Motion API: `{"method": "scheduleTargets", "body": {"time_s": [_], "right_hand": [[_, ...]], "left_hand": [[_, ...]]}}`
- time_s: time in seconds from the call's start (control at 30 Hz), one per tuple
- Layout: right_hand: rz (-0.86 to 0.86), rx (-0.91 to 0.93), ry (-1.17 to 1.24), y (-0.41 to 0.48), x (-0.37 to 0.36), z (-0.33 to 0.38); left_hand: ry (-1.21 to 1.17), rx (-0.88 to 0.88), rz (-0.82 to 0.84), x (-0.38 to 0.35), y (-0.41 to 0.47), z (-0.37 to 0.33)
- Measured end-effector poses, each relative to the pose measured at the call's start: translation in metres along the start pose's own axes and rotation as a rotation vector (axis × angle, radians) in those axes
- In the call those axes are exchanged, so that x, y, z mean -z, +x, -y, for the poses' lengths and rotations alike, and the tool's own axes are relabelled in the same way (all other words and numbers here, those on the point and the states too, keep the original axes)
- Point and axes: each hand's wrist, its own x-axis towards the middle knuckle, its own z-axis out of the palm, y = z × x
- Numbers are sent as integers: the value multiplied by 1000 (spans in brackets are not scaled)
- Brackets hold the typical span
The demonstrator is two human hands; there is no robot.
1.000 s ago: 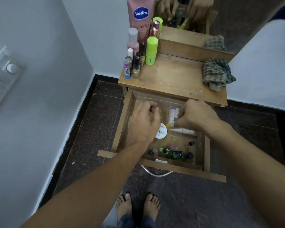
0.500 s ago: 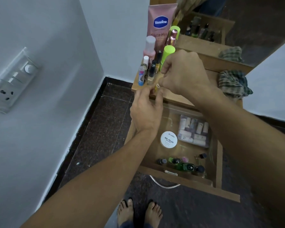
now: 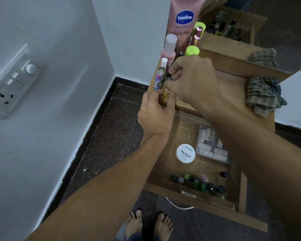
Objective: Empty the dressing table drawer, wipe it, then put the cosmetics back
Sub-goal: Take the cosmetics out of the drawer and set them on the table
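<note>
A pale-walled corner holds a small wooden desk (image 3: 233, 87) with its drawer (image 3: 189, 197) pulled open over the dark tiled floor. A pink Vaseline tube (image 3: 184, 23) leans at the desk's back left corner, upright bottles clustered before it, probably to keep the middle free. A checked cloth (image 3: 264, 94) waits at the right edge, likely for wiping. The right hand (image 3: 195, 80) pinches a small dark item among the bottles; the left hand (image 3: 155, 112) grips a yellow tube (image 3: 166, 93) at the front left edge. A nail polish remover tub (image 3: 186, 153) and small bottles (image 3: 198, 183) remain in the drawer.
</note>
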Motion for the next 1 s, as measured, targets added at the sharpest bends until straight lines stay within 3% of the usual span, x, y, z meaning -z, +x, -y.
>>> {"method": "scheduleTargets", "body": {"time_s": [0.3, 0.5, 0.63, 0.77, 1.0], "right_hand": [[-3, -59, 45, -17, 8, -9], [61, -257, 66, -49, 36, -40], [408, -347, 12, -87, 43, -75], [769, -255, -143, -123, 38, -92], [922, -311, -190, -158, 20, -99]], "left_hand": [[-12, -20, 17, -4, 1, 7], [3, -61, 16, 0, -5, 11], [-15, -63, 14, 10, -26, 20], [-6, -120, 177, 15, -55, 26], [103, -105, 470, 12, -83, 21]]}}
